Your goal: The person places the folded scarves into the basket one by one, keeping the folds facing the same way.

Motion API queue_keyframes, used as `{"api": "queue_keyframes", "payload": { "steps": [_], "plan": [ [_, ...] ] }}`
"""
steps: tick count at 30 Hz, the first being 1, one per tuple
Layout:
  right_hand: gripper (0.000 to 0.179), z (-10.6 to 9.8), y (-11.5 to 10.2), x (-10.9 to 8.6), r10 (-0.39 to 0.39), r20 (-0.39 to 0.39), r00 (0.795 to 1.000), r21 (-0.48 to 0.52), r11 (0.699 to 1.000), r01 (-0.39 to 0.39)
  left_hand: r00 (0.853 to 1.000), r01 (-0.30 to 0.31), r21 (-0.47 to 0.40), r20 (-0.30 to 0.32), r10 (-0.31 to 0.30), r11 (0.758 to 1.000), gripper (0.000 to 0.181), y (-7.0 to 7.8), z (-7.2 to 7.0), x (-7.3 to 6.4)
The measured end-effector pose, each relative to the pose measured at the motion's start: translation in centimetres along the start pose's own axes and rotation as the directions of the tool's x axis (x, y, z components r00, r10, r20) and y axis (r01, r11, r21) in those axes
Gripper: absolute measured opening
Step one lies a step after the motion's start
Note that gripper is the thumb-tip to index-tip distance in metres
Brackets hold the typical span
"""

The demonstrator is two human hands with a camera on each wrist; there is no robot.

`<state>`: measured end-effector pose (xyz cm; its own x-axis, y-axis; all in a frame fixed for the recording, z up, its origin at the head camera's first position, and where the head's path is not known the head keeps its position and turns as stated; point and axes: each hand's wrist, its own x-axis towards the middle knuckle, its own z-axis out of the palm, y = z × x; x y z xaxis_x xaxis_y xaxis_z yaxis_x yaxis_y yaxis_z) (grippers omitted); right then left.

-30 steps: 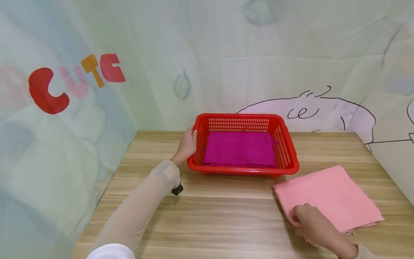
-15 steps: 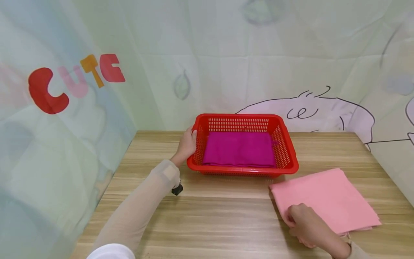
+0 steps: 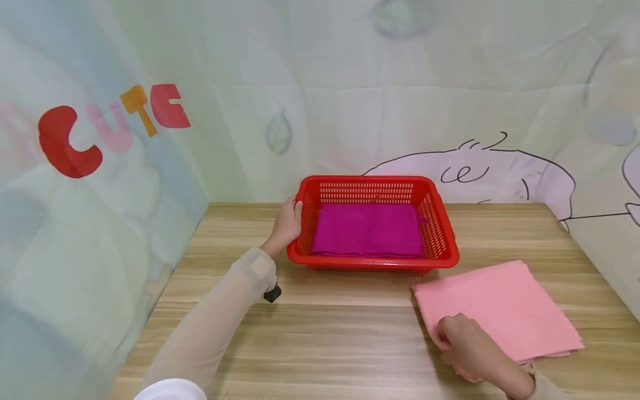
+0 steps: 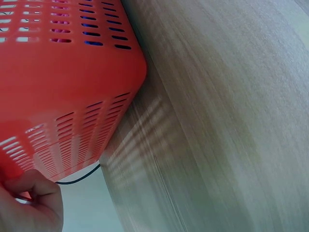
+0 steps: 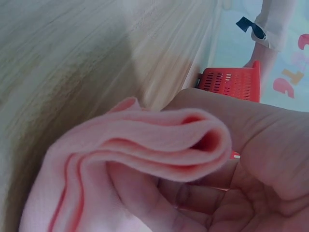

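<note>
My left hand (image 3: 287, 225) grips the left rim of a red plastic basket (image 3: 372, 263); in the left wrist view its curled fingers hold the rim at the lower left. Inside the basket lies a folded magenta cloth (image 3: 367, 230). To the right, a folded pink cloth (image 3: 500, 311) lies on the table, and my right hand (image 3: 470, 347) pinches its left edge. The right wrist view shows several folded layers of the pink cloth (image 5: 159, 140) between thumb and fingers, with the near fold slightly raised.
The wood-grain table (image 3: 325, 333) runs back to a printed fabric backdrop (image 3: 330, 111), with another sheet of it along the left. A white round object (image 3: 170, 390) shows at the bottom edge. The basket stands near the table's back edge.
The right hand and the pink cloth have slid a little to the left across the table. The left hand keeps hold of the basket, and the view has shifted slightly.
</note>
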<state>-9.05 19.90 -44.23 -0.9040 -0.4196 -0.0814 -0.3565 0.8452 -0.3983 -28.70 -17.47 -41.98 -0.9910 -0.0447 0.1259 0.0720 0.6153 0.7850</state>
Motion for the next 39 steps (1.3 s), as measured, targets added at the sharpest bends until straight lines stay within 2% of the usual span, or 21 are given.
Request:
{"api": "queue_keyframes", "payload": {
  "steps": [9,16,22,33,39],
  "plan": [
    [0.039,0.3,-0.5,0.0,0.009,0.016,1.000,0.075,0.997,-0.010,1.000,0.004,-0.017,0.001,-0.004,1.000,0.045,-0.1,0.1,0.1],
    [0.041,0.3,-0.7,0.2,-0.047,-0.007,0.999,0.042,0.998,0.047,1.000,0.001,-0.015,-0.006,-0.001,1.000,0.044,-0.1,0.1,0.2],
    [0.041,0.4,-1.0,0.4,-0.051,-0.003,0.999,0.025,0.998,0.051,1.000,0.003,-0.020,-0.008,-0.003,1.000,0.044,0.0,0.1,0.2],
    [0.040,0.9,-1.5,0.5,-0.046,0.015,0.999,0.098,0.994,0.044,1.000,-0.010,-0.010,-0.012,0.010,1.000,0.044,0.2,0.0,0.0],
    [0.038,0.9,-1.8,0.7,-0.066,0.024,0.998,0.101,0.993,0.063,1.000,-0.017,0.002,-0.018,0.017,1.000,0.044,0.0,0.1,0.2]
  ]
}}
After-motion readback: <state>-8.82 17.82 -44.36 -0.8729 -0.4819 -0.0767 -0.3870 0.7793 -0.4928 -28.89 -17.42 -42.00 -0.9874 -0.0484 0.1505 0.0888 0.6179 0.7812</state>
